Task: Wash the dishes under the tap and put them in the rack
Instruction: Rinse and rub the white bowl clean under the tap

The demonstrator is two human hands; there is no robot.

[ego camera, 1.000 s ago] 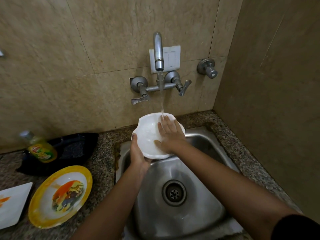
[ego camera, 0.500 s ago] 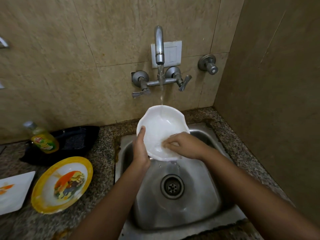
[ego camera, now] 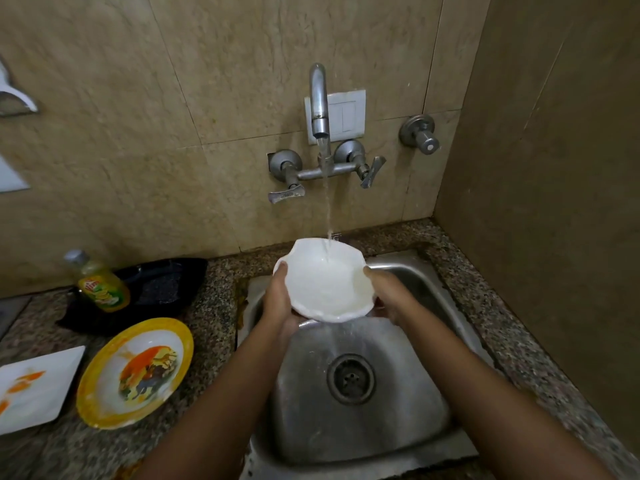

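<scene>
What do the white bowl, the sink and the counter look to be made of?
Bowl: glossy white with a scalloped rim, likely ceramic or melamine; the look leaves it open. Sink: brushed stainless steel, grey with dull reflections and water marks. Counter: polished speckled stone, probably granite, by its brown-black flecks.

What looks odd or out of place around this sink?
What looks like a white wall switch plate sits directly behind the running tap, an odd spot so close to water. Nothing looks broken.
</scene>
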